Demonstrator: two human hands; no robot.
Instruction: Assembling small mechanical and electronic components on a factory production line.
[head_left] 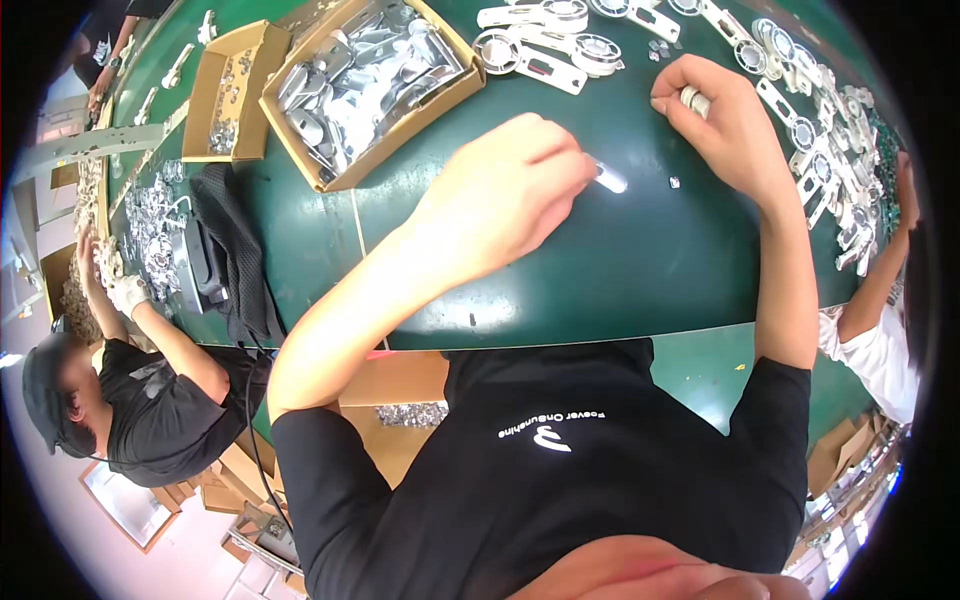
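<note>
My left hand (515, 190) reaches over the green table with its fingers curled closed. A small shiny silver piece (610, 178) sticks out from its fingertips; the grip itself is partly hidden. To the right, my right hand (715, 120) is closed, thumb and forefinger brought round, with a small white rounded part (695, 100) in the fingers. On the tabletop between and below the hands lies a tiny clear or metallic bit (675, 183). White handle-like parts with round ring ends (545, 58) lie beyond my hands.
A cardboard box (375, 130) of silver pieces stands at the left, beside a shallower box (200, 150) of small metal bits. More white parts (800, 130) pile up at the right. A black cloth item (235, 250) lies left. Co-workers sit at left (150, 400) and right (880, 330).
</note>
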